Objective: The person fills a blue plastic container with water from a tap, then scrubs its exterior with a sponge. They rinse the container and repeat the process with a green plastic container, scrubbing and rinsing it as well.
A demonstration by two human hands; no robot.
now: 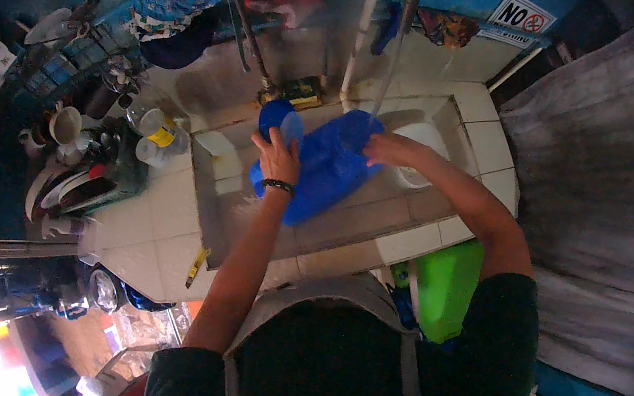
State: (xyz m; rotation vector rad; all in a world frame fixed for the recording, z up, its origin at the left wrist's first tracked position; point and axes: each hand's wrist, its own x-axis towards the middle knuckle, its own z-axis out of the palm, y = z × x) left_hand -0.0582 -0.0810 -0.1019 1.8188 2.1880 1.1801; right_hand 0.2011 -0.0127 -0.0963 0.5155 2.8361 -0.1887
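A large blue plastic vessel [324,179] lies tilted in the tiled sink [414,208], its upper right end under a thin pale line that is either a pipe or running water. My right hand [386,149] reaches in from the right, with its fingers closed at that end's rim. My left hand [280,161] is at the vessel's left side, with its fingers on a round blue cup-like piece [274,115]. A paler translucent blue piece [292,126] shows beside those fingers. The underside of the left hand's grip is hidden.
A white basin [434,139] sits in the sink's right part. A yellow cutter-like tool [197,266] lies on the left counter, near crowded dishes [82,179] and clear containers [159,129]. Pipes [361,37] rise behind, and a grey curtain [594,207] hangs right.
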